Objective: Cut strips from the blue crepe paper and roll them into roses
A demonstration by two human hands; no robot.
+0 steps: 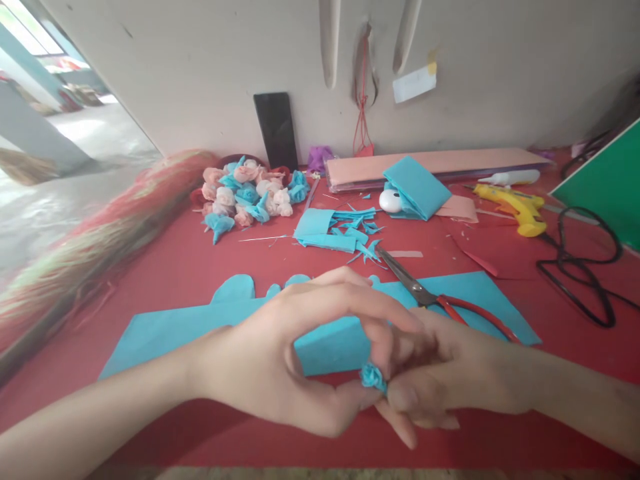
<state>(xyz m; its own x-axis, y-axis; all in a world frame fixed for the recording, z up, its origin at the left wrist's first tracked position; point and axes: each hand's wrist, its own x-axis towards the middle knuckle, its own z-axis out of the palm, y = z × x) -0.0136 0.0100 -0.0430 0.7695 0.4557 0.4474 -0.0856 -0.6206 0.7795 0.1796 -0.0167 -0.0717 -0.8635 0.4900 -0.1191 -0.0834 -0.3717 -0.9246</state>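
Observation:
A small blue paper rose [371, 377] sits between my two hands, low and near the middle of the view. My left hand [300, 340] curves over from the left, its thumb and fingertips closed on the flower. From the right, my right hand [440, 373] pinches the flower's base between thumb and fingers; some of its fingers are hidden behind the thumb and the left hand. Beneath both hands lies a long blue crepe paper strip [170, 337]. Scissors [425, 293] with red handles rest on that strip, blades pointing away to the left.
Finished paper roses [247, 193] are heaped at the back left. Cut blue paper pieces [320, 227] lie mid-table, near a folded blue paper stack [417, 188]. A yellow glue gun [520, 207] with a black cord [600, 313] lies right. A phone [277, 130] leans against the wall.

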